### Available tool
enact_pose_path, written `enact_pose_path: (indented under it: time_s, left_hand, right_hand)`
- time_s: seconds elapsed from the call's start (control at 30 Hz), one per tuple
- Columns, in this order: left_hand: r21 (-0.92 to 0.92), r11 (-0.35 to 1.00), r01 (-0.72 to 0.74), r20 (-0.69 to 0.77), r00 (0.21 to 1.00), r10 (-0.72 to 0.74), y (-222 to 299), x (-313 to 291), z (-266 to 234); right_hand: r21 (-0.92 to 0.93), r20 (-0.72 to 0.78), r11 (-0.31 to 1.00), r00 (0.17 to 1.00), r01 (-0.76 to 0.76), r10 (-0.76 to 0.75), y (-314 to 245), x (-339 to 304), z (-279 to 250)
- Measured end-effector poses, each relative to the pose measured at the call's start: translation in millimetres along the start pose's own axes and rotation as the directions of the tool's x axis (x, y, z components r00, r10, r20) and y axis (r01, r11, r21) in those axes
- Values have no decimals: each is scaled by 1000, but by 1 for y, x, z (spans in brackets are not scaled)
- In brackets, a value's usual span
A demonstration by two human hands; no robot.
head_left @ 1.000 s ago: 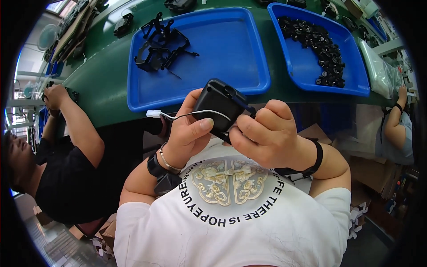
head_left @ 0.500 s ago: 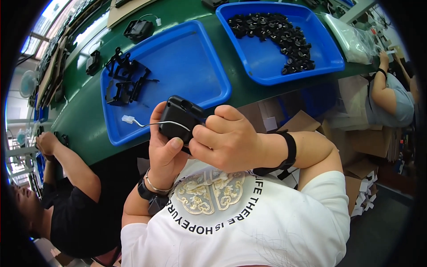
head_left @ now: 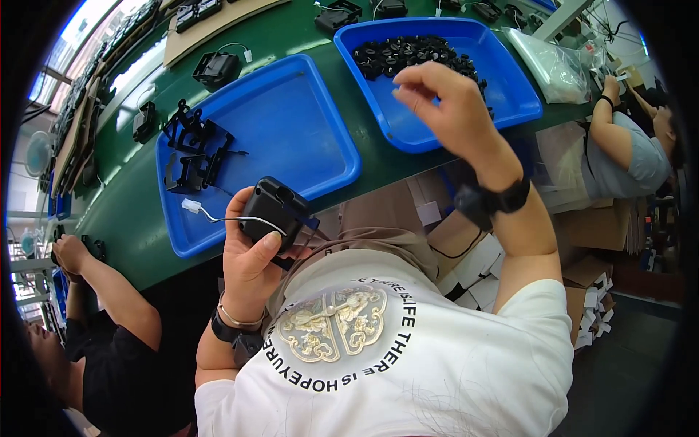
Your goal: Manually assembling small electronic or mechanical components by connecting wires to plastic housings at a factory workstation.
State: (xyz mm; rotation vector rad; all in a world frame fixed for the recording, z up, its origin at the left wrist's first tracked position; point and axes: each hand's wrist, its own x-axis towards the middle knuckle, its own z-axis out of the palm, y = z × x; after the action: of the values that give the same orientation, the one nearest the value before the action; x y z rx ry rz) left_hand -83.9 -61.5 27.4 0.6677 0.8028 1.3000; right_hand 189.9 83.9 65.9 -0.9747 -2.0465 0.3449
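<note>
My left hand (head_left: 251, 266) is wrapped around a black plastic housing (head_left: 271, 213), thumb across its near side, in front of my body. A thin light wire with a white connector (head_left: 191, 206) hangs off the housing toward the left. A black bracket-like part juts from the housing's right side. My right hand (head_left: 455, 105) is raised over the front of a blue tray (head_left: 419, 142) of small black knob-like parts (head_left: 415, 52). Its fingers are bent and parted from the thumb, with nothing visible between them.
A second blue tray (head_left: 291, 124) holds several black brackets (head_left: 196, 146) at its left. Black housings (head_left: 217, 69) with wires lie on the green table (head_left: 131, 193). Clear plastic bags (head_left: 550, 69) lie at the right. Co-workers sit left and right; cardboard boxes (head_left: 582, 233) stand below.
My right hand has left the housing and moved up and right to the tray of knobs. My left hand still holds the housing, slightly lower and further left in view.
</note>
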Motion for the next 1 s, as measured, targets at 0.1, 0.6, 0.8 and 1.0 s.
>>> enact_pose_path:
  time_s: [0.1,0.6,0.8,1.0]
  left_hand:
    - [9,1000,-17,0,1000,17,-2,5,5]
    - [-8,999,32,105,994,-31,-5,0,-15]
    - [-55,997,51,159,986,-42,-4,1,-12]
    - [90,996,-18,213,977,-2,-6,0,-15]
  right_hand:
    - [-330,128,944,989,-23,69,77,21,-5]
    - [-283,325,956,946,82,16,37,31,-17]
    - [307,272,950,952,50,-138,-71,-28,3]
    - [410,150,900,961,151,-230,-72,-50,51]
